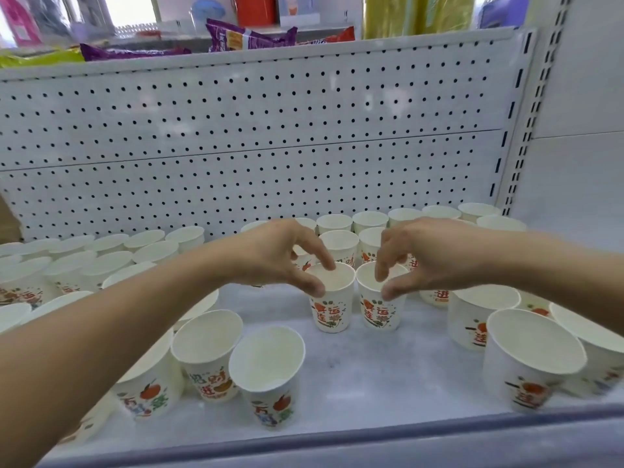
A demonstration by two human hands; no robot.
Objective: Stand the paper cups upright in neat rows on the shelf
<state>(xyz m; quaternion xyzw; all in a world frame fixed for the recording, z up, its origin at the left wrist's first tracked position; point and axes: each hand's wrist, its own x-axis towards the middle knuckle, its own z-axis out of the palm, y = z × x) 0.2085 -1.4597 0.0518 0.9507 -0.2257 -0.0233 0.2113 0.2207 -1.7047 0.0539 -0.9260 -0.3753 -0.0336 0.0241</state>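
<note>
Two white paper cups with orange and green print stand upright side by side in the middle of the white shelf (371,373). My left hand (280,255) pinches the rim of the left cup (332,309) between thumb and fingers. My right hand (429,255) pinches the rim of the right cup (380,310) the same way. Several more upright cups fill rows at the back right (371,221), the left (111,258) and the front, among them one front cup (270,373) and a large near cup (533,359).
A white pegboard (253,136) backs the shelf. A slotted upright post (516,130) and a white side panel close the right side. Snack bags (250,37) lie on the shelf above. A grey front lip (371,440) edges the shelf.
</note>
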